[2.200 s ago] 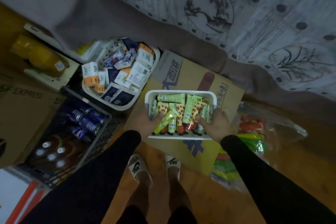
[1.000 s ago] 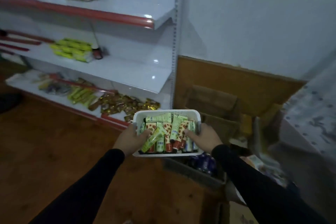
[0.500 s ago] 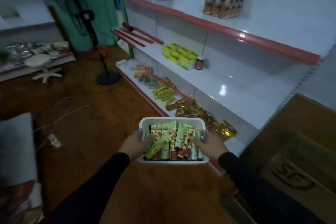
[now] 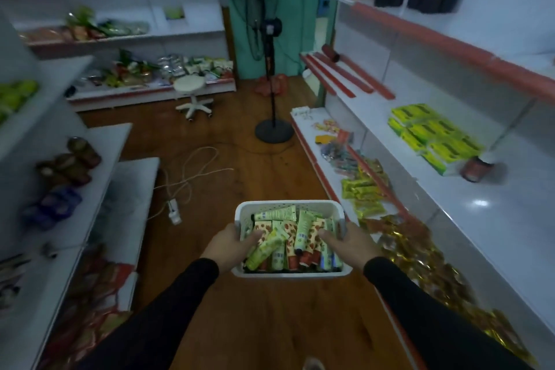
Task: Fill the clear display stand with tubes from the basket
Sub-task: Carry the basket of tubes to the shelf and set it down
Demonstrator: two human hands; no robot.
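I carry a white perforated basket (image 4: 288, 207) in front of me at waist height over the wooden floor. It is full of green, red-patterned and blue tubes (image 4: 295, 242). My left hand (image 4: 229, 246) grips the basket's left side with the thumb over the rim. My right hand (image 4: 350, 245) grips its right side the same way. No clear display stand is in view.
White shelves (image 4: 450, 177) with yellow boxes, a jar and snack packets run along the right. More stocked shelves (image 4: 69, 159) line the left and back. A standing fan (image 4: 271, 75), a white stool (image 4: 192, 93) and a cable with power strip (image 4: 180, 189) are on the floor ahead.
I lifted the basket off a cardboard box and turned left with it, past the right-hand shelves. The view now faces down the aisle. Both hands kept their grip.
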